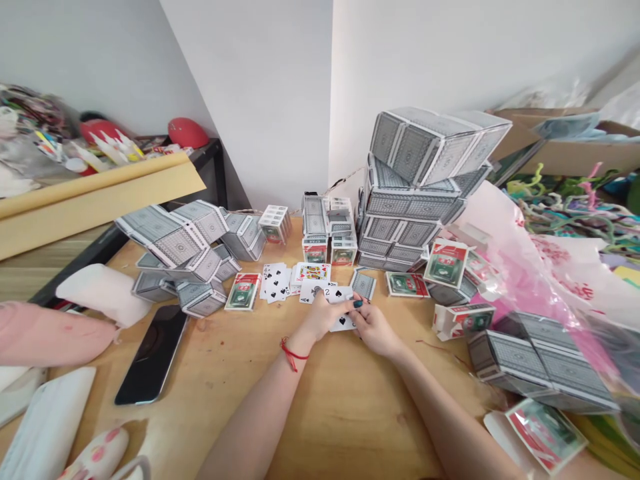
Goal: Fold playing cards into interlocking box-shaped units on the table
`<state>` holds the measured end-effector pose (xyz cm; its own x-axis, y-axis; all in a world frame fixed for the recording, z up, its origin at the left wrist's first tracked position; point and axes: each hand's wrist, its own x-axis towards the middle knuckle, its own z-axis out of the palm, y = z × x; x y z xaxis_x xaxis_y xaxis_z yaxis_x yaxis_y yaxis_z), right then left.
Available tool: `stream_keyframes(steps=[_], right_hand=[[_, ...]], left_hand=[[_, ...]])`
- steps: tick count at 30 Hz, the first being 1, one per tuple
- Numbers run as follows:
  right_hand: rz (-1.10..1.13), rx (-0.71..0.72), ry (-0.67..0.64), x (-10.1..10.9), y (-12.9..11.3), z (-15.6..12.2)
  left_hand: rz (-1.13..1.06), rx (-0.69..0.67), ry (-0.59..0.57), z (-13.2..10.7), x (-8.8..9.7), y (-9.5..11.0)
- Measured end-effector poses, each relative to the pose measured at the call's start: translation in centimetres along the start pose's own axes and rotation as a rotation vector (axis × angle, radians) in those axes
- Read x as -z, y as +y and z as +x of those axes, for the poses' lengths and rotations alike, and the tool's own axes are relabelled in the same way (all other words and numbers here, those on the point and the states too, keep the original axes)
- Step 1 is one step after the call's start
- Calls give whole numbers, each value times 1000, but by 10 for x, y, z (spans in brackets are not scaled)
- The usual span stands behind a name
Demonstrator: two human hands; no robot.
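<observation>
Both hands meet over the middle of the wooden table. My left hand (318, 321), with a red string bracelet at the wrist, is closed on a two of spades playing card (342, 322). My right hand (376, 327) pinches the same card at its right edge; whether more cards lie behind it is hidden. Just beyond my fingers lie an ace card (309, 291) and a face-up pile with a king on top (313, 272). To their left, several spade cards (275, 283) are fanned out. A face-down grey card (363, 285) rests beyond my right hand.
Blocks of grey-backed cards are stacked high at right (415, 200) and lower at left (185, 247). Red-and-green card boxes (243, 291) lie around. A black phone (153, 353) is at left; pink plastic wrap (545, 267) and a wrapped card bundle (540, 360) are at right.
</observation>
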<state>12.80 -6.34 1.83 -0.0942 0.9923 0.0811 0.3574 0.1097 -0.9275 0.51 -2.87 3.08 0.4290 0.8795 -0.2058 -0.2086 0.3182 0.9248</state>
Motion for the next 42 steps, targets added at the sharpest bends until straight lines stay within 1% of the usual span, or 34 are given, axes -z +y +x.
stream_keyframes(steps=[2,3,7,11,15,18,20,23,25,28,30,32,34,37,42], right_hand=[[-29,14,-65,-2,1,0],[-49,16,-78,-3,1,1],[-123,24,-40,-6,4,0],[-191,65,-27,-7,7,-1],[-261,59,-75,-6,7,-3],[-286,42,-119,-6,6,-5],[-255,27,-112,-6,4,-6],[-153,-48,-83,-5,1,-6],[-74,-112,-98,-4,-1,-6],[42,-163,-135,-2,-1,-5],[121,-188,-127,-1,1,-4],[190,-211,-115,0,4,-3],[231,-219,-113,1,7,-2],[236,-187,-87,2,9,-1],[290,-167,57,-3,14,-1]], left_hand=[[-20,-9,46,1,-1,-2],[-32,-13,63,2,-1,-2],[-74,-13,100,3,-4,-5],[-69,-9,190,5,-6,-9],[-16,-46,234,5,-9,-11],[27,-38,257,5,-10,-11],[49,-5,248,6,-10,-10],[46,18,226,8,-7,-11],[41,-42,254,9,-4,-12],[72,-197,310,9,0,-10],[90,-250,279,6,2,-7],[81,-264,230,4,4,-4],[73,-265,193,3,6,-4],[111,-271,185,6,9,-7],[256,-314,267,10,12,-14]])
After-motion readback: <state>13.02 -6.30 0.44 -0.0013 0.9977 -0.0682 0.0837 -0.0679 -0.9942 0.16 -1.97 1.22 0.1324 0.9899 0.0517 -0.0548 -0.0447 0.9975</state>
